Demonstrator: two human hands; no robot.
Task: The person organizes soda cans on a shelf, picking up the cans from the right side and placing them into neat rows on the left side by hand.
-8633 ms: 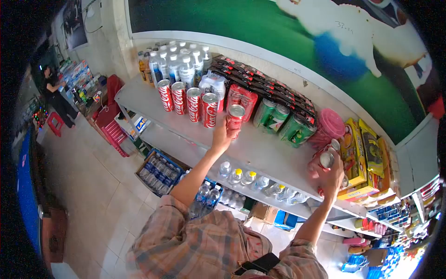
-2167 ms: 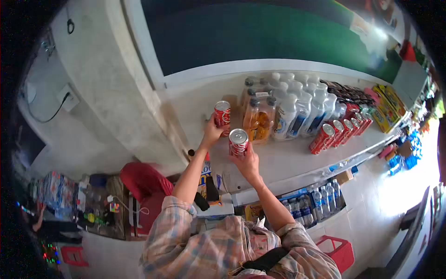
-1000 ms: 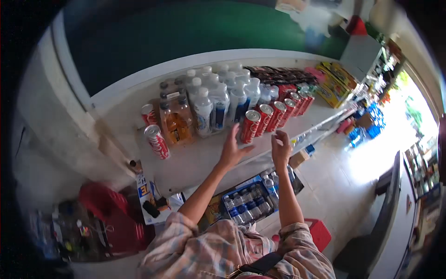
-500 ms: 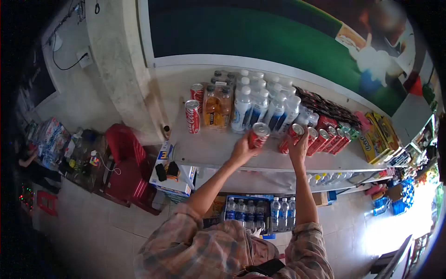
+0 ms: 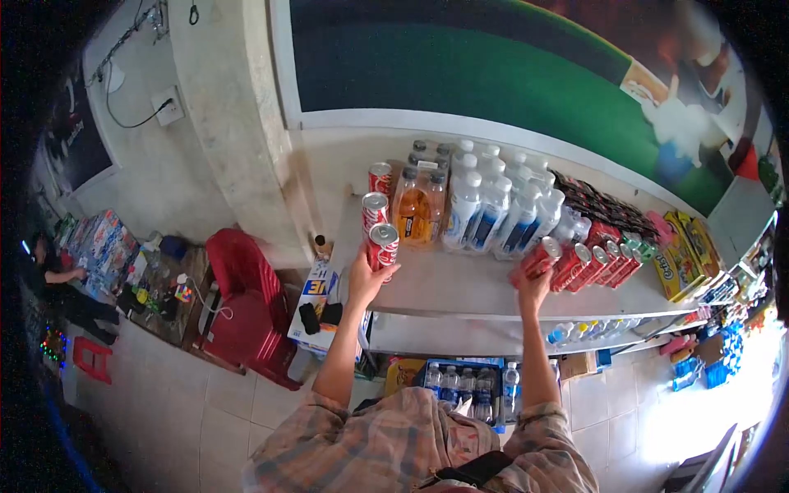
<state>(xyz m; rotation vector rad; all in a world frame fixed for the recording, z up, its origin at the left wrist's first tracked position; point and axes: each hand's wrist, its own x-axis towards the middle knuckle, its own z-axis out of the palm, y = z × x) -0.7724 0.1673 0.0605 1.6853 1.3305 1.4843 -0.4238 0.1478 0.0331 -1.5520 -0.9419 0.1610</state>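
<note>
My left hand (image 5: 366, 281) is closed around a red soda can (image 5: 383, 246), upright at the front left of the shelf. Directly behind it stand two more red cans in a line, the nearer can (image 5: 375, 209) and the farther can (image 5: 380, 176). My right hand (image 5: 535, 294) grips another red soda can (image 5: 542, 256), tilted, at the left end of a row of red cans (image 5: 590, 264). Bottles of amber drink (image 5: 417, 215) and several clear bottles with white caps (image 5: 481, 209) stand between my hands, farther back.
Yellow boxes (image 5: 680, 255) sit at the right of the shelf (image 5: 460, 287). Below it is a blue crate (image 5: 500, 417) with water bottles. A red plastic chair (image 5: 246, 308) and a white carton (image 5: 316, 329) are on the left. Another person (image 5: 62, 283) is at the far left.
My left hand has carried its can leftward to the front of the two standing cans. My right hand's can has tilted over beside the row. The view has shifted slightly.
</note>
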